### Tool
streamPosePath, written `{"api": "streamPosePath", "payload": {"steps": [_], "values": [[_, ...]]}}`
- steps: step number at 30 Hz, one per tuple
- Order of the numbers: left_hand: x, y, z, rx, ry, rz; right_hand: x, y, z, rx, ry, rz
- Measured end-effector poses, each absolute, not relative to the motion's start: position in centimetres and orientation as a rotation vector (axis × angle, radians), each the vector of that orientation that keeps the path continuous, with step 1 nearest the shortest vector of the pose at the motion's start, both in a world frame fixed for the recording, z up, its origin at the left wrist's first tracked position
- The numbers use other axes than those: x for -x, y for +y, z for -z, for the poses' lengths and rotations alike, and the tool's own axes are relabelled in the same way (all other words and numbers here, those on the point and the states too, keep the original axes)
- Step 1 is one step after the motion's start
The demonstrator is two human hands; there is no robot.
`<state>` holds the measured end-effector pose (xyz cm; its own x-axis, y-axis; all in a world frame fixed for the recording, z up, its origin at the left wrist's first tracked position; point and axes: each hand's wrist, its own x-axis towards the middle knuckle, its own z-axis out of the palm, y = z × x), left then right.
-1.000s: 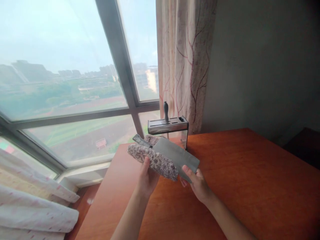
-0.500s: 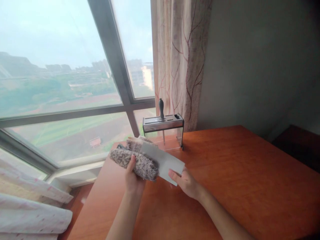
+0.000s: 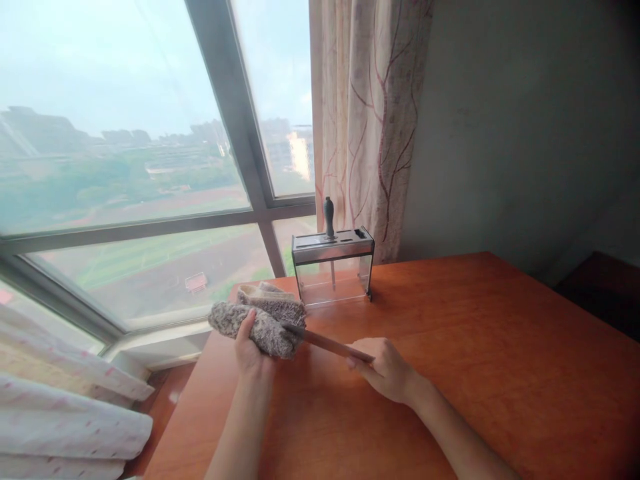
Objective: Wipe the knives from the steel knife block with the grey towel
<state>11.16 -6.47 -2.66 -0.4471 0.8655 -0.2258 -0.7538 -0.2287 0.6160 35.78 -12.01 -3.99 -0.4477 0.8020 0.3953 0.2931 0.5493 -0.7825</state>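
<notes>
My left hand [image 3: 253,353] is closed round a fluffy grey-brown cloth [image 3: 270,333], its thumb lying across the top. The cloth is folded about one end of a wide, flat cleaver blade [image 3: 330,344], now seen nearly edge-on and reflecting the brown tabletop. The cleaver's far end inside the cloth is hidden. At the blade's bare end, my right hand [image 3: 385,370] grips it between thumb and fingers. Behind both hands stands a clear-sided knife block [image 3: 333,252] with a metal top. One grey-handled tool [image 3: 329,219] stands upright in it, its thin rod showing through the clear side.
The reddish-brown wooden table [image 3: 450,333] reaches to the right and towards me. Along its left and far side runs a large window with a grey frame [image 3: 260,207]. A patterned curtain [image 3: 380,120] hangs behind the knife block; a pale curtain [image 3: 65,413] is lower left.
The cleaver blade has turned from showing its broad pale face to nearly edge-on. The cloth has moved slightly left and my right hand slightly right, its back now turned up more.
</notes>
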Motion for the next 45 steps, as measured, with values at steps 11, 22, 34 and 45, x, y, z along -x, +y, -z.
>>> {"api": "streamPosePath", "payload": {"steps": [11,22,34,45], "values": [[-12.9,-8.7,0.8,-0.226,0.578,-1.717,-36.2,-12.8,7.2,0.912,-0.989,-1.58],[-13.0,-6.9,3.0,-0.16,0.86,-1.748,-35.9,-13.0,7.5,1.138,-1.265,-1.29],[-13.2,-6.9,3.3,-0.151,0.876,-1.723,-36.5,-13.3,6.8,1.01,-1.462,-1.334],[-14.9,-7.3,3.2,-0.134,0.82,-1.721,-36.1,-14.0,8.4,1.072,-1.818,-0.814]]}}
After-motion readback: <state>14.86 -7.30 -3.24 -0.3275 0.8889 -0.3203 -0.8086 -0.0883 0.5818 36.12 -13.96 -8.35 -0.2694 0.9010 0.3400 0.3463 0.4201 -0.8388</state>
